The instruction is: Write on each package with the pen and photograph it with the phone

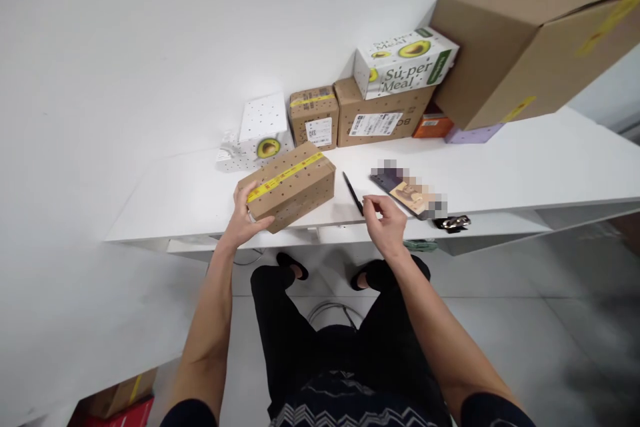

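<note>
A small brown cardboard box (293, 183) sealed with yellow tape lies on the white table (525, 160) near its front edge. My left hand (245, 217) grips the box's near left corner. My right hand (384, 220) hovers just right of the box with fingers curled, its fingertips touching the near end of a thin black tool (353, 192) that lies on the table. Whether the hand grips the tool is unclear.
Against the wall stand a white dotted avocado box (263, 130), two brown parcels (314, 117) (377, 117), a "Super Meal" box (405, 61) and a large brown carton (530, 33). A dark flat item (400, 190) and keys (453, 222) lie at right.
</note>
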`<action>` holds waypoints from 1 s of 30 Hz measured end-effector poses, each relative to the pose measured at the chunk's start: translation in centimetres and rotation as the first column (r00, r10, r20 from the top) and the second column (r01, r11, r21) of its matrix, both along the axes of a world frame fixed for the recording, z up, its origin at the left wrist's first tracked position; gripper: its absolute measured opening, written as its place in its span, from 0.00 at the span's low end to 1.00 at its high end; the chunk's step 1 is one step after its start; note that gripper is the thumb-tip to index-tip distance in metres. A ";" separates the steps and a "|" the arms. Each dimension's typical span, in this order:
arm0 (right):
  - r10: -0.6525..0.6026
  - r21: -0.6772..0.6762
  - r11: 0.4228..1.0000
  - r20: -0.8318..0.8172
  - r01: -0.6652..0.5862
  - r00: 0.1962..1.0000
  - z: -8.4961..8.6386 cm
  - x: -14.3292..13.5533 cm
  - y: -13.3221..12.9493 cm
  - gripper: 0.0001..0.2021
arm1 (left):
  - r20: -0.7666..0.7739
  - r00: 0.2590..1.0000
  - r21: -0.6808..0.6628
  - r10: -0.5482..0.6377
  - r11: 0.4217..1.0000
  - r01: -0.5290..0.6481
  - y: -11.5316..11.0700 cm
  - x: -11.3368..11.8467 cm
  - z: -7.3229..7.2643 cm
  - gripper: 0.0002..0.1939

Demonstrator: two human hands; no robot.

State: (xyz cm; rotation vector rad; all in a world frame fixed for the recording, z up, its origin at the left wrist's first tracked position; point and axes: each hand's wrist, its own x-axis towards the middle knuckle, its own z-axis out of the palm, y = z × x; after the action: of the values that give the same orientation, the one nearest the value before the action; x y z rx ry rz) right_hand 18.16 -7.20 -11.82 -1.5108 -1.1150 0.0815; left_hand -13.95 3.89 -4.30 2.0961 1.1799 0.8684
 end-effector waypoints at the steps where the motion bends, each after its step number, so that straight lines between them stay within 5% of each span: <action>1: 0.012 -0.005 1.000 0.037 -0.012 0.999 0.1 0.2 0.2 0.12 | 0.034 0.999 0.000 -0.004 1.000 0.004 0.0 0.2 -0.6 0.54; 7: 0.183 -0.113 0.980 0.214 -0.161 0.960 0.1 -1.7 2.5 0.28 | 0.271 0.960 -0.110 0.070 0.993 -0.041 -0.1 1.1 -1.9 0.62; 13: 0.286 -0.106 0.956 0.113 -0.275 0.952 1.2 -3.5 0.9 0.34 | 0.446 0.856 -0.446 0.263 0.894 -0.043 -0.6 2.3 -0.9 0.40; 18: 0.294 -0.112 0.953 0.106 -0.283 0.950 1.6 -3.9 0.3 0.32 | 0.492 0.763 -0.526 0.418 0.842 -0.121 -1.0 3.5 -0.9 0.35; 21: 0.253 -0.156 0.959 0.108 -0.235 0.961 1.7 -3.9 1.0 0.31 | 0.499 0.748 -0.501 0.438 0.850 -0.163 -1.8 3.6 -1.5 0.40; 25: 0.230 -0.155 0.966 0.126 -0.209 0.965 1.7 -4.0 1.4 0.29 | 0.393 0.861 -0.261 0.323 0.937 -0.232 -3.4 3.6 -2.5 0.26; 30: 0.212 -0.225 0.958 0.152 -0.175 0.965 1.8 -3.7 1.1 0.29 | 0.267 0.908 -0.064 0.324 0.946 -0.319 -4.4 4.1 -2.8 0.16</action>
State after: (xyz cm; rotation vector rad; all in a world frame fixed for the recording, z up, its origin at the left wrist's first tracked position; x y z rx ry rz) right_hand 14.50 -6.08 -10.01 -1.6141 -1.4321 0.2112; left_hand -9.87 -0.50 -7.10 1.7185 1.3936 1.2484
